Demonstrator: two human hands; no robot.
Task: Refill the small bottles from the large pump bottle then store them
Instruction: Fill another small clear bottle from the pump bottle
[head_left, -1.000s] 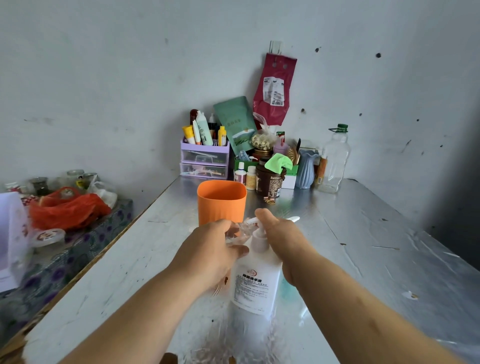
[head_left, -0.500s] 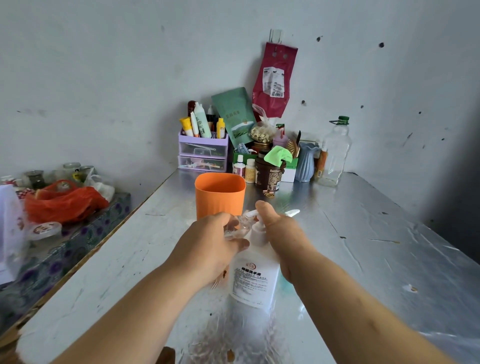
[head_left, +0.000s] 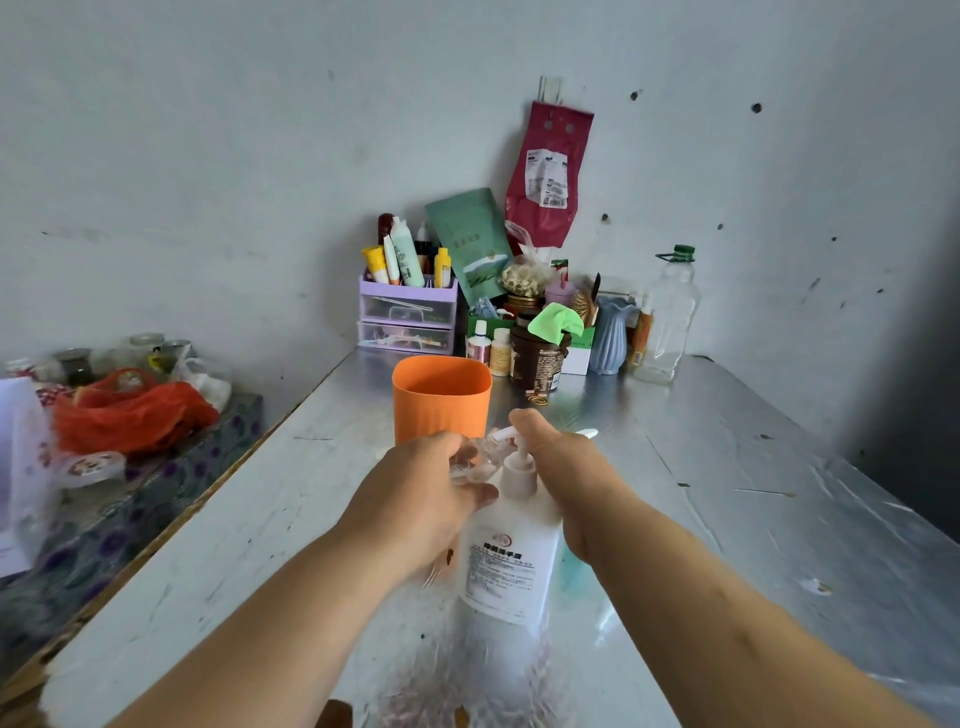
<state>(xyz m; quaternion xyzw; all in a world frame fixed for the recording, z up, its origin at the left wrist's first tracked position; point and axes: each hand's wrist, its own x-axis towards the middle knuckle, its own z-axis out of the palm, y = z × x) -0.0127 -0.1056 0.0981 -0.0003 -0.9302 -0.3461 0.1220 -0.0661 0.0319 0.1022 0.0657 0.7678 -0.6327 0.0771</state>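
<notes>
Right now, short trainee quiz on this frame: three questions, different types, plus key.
1. True or false: the left hand holds the small clear bottle by the pump spout.
2. What stands just behind the hands? A: orange cup. B: kettle. C: toaster.
3. Fill in: the right hand rests on the pump head of the ____.
Key: 1 true; 2 A; 3 large pump bottle.

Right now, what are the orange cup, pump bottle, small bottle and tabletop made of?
The orange cup looks like matte plastic or silicone: even colour, no glare. The pump bottle looks opaque white plastic, slightly glossy, with a printed label. The small bottle is clear, plastic or glass; I can't tell. The tabletop seems metal sheet or foil: dull reflections, wrinkles, scratches.
</notes>
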